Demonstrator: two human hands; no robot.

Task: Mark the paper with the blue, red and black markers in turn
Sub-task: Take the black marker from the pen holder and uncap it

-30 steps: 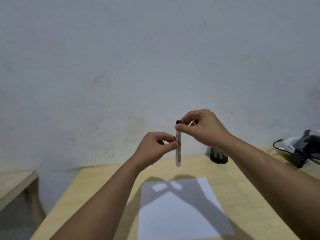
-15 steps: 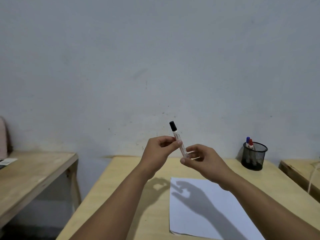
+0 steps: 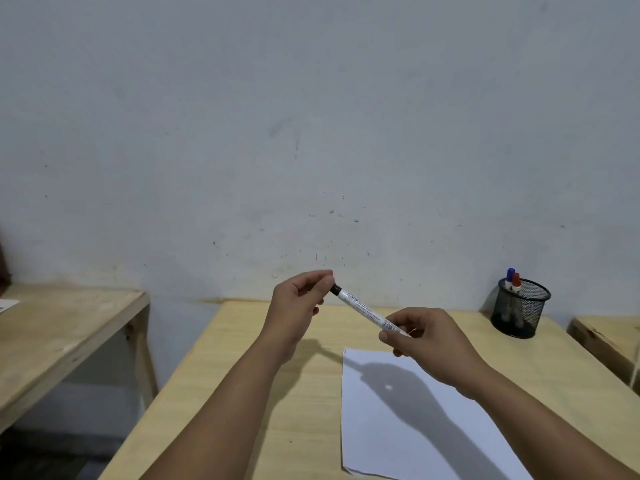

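Bare grey-white wall fills the upper frame; a second wooden bench (image 3: 62, 327) sits at left edge, the light wood counter (image 3: 242, 393) runs through the lower centre. Left hand (image 3: 299, 306), centre frame, has its grip pinched on the black cap end of the black marker (image 3: 363, 311). The marker is held in the air, slanting down to the right, above the counter and just beyond the far edge of the paper. Right hand (image 3: 426, 341) has its grip closed round the marker's lower barrel. Paper (image 3: 415, 420) lies flat lower right, no marks visible on it, arm shadows across it. Mesh cup (image 3: 521, 308) at right, well apart from the hands, holds the blue marker (image 3: 509, 274) and red marker (image 3: 516, 280) upright.

Step looks like uncapping, though that is a judgement. Risks: the cap pops off with a jerk and flies from the pinch, or the barrel slips from the right grip and drops, stray ink hitting paper or counter. Paper is loose, so it could skid when the tip presses. Order risk too — blank sheet, blue and red still in the cup, black in hand.
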